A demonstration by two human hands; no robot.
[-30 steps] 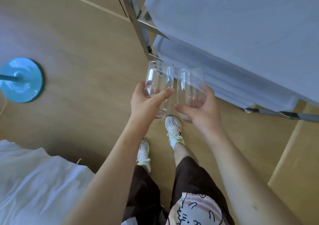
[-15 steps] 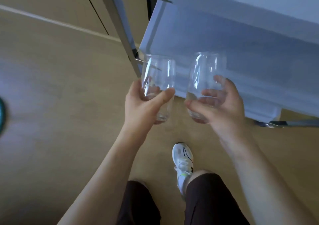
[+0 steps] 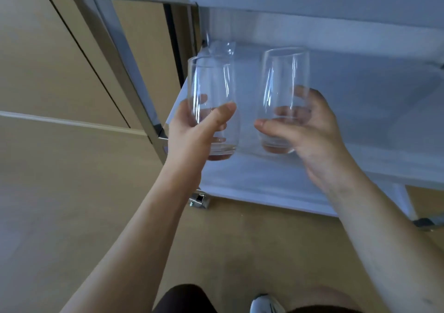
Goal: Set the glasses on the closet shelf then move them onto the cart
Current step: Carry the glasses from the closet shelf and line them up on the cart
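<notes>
Our left hand (image 3: 192, 132) grips one clear, tall, rounded drinking glass (image 3: 211, 106) and our right hand (image 3: 310, 132) grips another (image 3: 283, 99), both upright, just apart, held seemingly above the lower white shelf of the metal-framed cart (image 3: 252, 180).

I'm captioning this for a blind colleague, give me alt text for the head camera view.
Two bare hands each hold an empty clear glass upright over a cart's white shelf: left hand grips the left glass, right hand grips the right glass. A wooden floor lies below.
</notes>
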